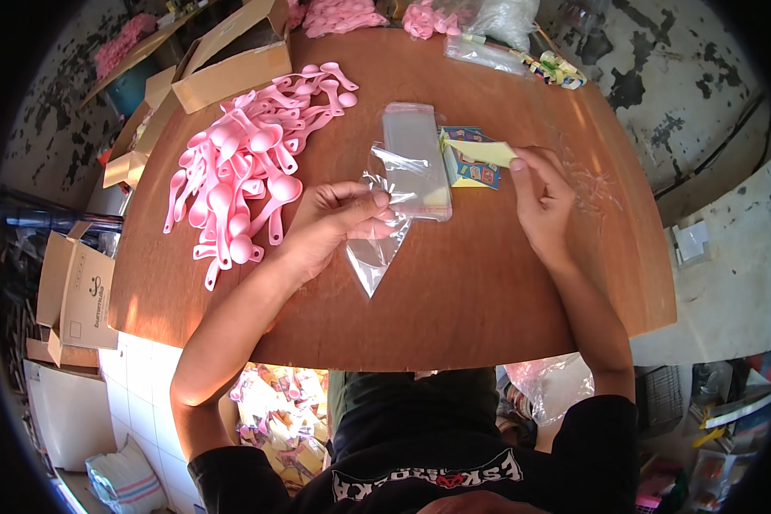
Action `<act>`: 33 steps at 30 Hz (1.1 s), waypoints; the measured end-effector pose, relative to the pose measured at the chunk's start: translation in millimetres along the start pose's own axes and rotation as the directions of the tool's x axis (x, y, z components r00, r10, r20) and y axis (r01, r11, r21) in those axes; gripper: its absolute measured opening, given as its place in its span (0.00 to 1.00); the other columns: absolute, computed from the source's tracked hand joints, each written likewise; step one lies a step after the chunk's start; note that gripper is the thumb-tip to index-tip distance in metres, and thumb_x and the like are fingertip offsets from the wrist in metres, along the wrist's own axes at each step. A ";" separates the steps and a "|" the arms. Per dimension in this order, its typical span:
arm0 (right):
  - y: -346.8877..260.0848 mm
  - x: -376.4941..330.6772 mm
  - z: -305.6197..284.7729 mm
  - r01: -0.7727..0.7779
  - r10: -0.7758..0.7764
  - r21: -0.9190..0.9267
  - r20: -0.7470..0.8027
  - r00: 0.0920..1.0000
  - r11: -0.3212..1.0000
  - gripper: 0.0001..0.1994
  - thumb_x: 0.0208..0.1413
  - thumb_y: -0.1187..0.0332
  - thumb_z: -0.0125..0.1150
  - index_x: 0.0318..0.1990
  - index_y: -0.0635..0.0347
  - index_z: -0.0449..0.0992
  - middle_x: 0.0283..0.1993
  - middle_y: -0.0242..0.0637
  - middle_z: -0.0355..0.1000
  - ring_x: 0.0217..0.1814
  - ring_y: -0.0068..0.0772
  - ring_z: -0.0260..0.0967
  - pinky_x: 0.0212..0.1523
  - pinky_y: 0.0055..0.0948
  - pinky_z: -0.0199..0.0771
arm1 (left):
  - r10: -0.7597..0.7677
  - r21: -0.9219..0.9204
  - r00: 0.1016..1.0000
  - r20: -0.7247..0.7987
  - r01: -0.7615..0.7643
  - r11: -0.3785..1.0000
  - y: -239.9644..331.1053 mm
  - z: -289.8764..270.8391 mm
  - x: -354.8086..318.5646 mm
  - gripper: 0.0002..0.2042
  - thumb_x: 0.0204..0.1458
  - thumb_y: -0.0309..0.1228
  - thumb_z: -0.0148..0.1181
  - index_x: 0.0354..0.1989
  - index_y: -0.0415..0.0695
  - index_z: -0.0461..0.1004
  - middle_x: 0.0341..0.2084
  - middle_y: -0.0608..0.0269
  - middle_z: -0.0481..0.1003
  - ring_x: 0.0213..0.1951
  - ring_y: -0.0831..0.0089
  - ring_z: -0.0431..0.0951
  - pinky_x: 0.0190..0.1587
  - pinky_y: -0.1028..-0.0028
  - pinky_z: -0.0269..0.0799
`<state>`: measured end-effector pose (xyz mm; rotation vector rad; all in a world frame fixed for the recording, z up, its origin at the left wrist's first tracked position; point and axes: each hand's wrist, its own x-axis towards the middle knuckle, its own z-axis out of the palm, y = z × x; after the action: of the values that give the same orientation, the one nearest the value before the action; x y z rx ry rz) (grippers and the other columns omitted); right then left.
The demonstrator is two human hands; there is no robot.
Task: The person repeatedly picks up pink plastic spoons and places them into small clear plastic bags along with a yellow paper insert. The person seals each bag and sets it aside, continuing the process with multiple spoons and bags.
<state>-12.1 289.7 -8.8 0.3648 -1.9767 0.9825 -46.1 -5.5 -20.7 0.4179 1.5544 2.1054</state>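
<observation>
Head view: the left hand [334, 224] pinches a clear plastic sleeve [384, 230] over the brown table [454, 300], while the right hand [539, 201] grips a yellow card [481, 152] just beside it. Spreading the sleeve's mouth wider should ease insertion.

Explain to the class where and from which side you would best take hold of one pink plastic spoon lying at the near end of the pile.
Probably by the slim handle. At the near end of the pink spoon pile, one pink spoon points its handle toward the table edge, away from the tangle. Come from the person's side, low, pinching the handle across its width. The left hand holds a clear bag.
</observation>
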 end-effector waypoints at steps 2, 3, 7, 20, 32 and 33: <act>-4.4 -1.9 -3.9 -0.022 0.026 0.078 -0.044 0.999 0.997 0.06 0.59 0.76 0.60 0.42 0.68 0.79 0.40 0.37 0.76 0.42 0.25 0.72 0.45 0.23 0.70 | -0.020 0.007 1.000 0.001 0.020 1.000 0.7 5.5 -2.8 0.09 0.55 0.31 0.64 0.38 0.38 0.80 0.31 0.60 0.81 0.33 0.74 0.82 0.40 0.73 0.81; -10.1 -4.2 -3.8 -0.097 0.119 0.232 -0.082 0.990 0.968 0.07 0.60 0.75 0.60 0.44 0.69 0.78 0.41 0.37 0.77 0.43 0.22 0.72 0.45 0.22 0.70 | -0.007 0.097 1.000 -0.007 0.008 0.995 0.3 8.9 -4.5 0.10 0.55 0.31 0.65 0.39 0.37 0.80 0.32 0.61 0.81 0.33 0.75 0.81 0.39 0.74 0.80; -22.6 -14.8 -4.1 -0.179 0.211 0.484 -0.013 0.977 0.857 0.10 0.61 0.75 0.60 0.47 0.70 0.76 0.43 0.35 0.77 0.44 0.19 0.72 0.47 0.20 0.71 | -0.015 0.196 1.000 0.025 0.010 0.980 -2.4 17.0 -7.5 0.11 0.54 0.32 0.67 0.39 0.35 0.80 0.31 0.61 0.81 0.32 0.80 0.79 0.35 0.79 0.75; -26.3 -16.1 3.5 -0.479 0.311 0.460 0.394 0.865 0.748 0.09 0.58 0.75 0.64 0.44 0.68 0.77 0.39 0.37 0.78 0.41 0.20 0.74 0.45 0.23 0.73 | -0.075 0.287 0.987 0.140 0.032 0.957 0.1 22.4 -10.8 0.15 0.58 0.32 0.63 0.47 0.33 0.77 0.38 0.55 0.80 0.37 0.73 0.81 0.42 0.73 0.80; -48.2 -25.4 10.6 -0.314 -0.025 0.401 0.650 0.760 0.861 0.07 0.53 0.74 0.67 0.39 0.62 0.81 0.45 0.41 0.76 0.49 0.34 0.73 0.49 0.31 0.73 | -0.020 0.449 0.977 0.212 -0.079 0.890 -1.8 31.5 -19.3 0.14 0.58 0.35 0.63 0.45 0.37 0.79 0.29 0.70 0.79 0.30 0.89 0.72 0.31 0.82 0.69; -48.7 -26.3 11.2 -0.318 -0.024 0.402 0.651 0.758 0.859 0.07 0.53 0.74 0.67 0.39 0.62 0.81 0.45 0.41 0.76 0.49 0.34 0.73 0.49 0.31 0.73 | -0.023 0.449 0.978 0.209 -0.075 0.890 -2.1 31.5 -19.3 0.14 0.58 0.35 0.63 0.45 0.37 0.79 0.29 0.70 0.79 0.30 0.89 0.72 0.31 0.82 0.69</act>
<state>24.7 246.9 -9.2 0.9461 -2.3568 1.6494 -13.4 9.6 -12.4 0.7989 1.9138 1.6314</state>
